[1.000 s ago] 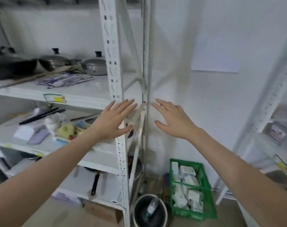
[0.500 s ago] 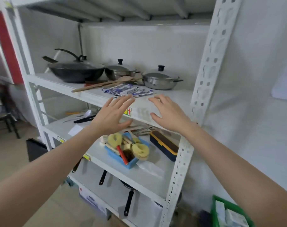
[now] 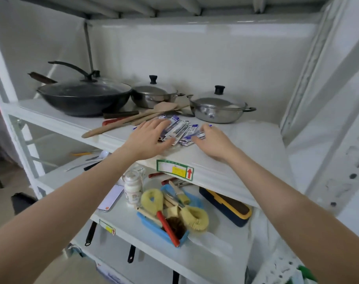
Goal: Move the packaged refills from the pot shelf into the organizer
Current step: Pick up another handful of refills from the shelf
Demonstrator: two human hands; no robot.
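Packaged refills (image 3: 181,131) lie in a loose, overlapping fan on the pot shelf (image 3: 246,144), near its front edge, in front of the wooden spatulas (image 3: 133,119) and the right-hand lidded steel pot (image 3: 218,109).

Key relation: the pile sits between the two hands. Left hand (image 3: 148,138) is on the pile's left side, palm down, fingers spread and resting on the leftmost packets, thumb against the near edge. Right hand (image 3: 212,141) is at the pile's right end, fingers curled in toward the packets. It touches them, but I can't tell whether it pinches any. Neither hand has lifted anything.

Packets are slim and long. Long axes run roughly from near-left to far-right, diagonal to the shelf edge. Both hands are equally near; the left covers more of the pile.

My read: next move is a two-hand squeeze inward to gather the fan into a stack. Risk is that slick wrappers slide apart or off the front lip.

Organizer: probably the blue tray (image 3: 154,224) of brushes on the shelf below, or the dark case with yellow trim (image 3: 225,208) next to it. Can't tell which.

Writing: packets are white with blue/purple print, too blurred to read. Shelf-edge label (image 3: 175,170) has a green border, yellow patch and red up-arrow; text unreadable. White bottle (image 3: 133,186) label unreadable too.
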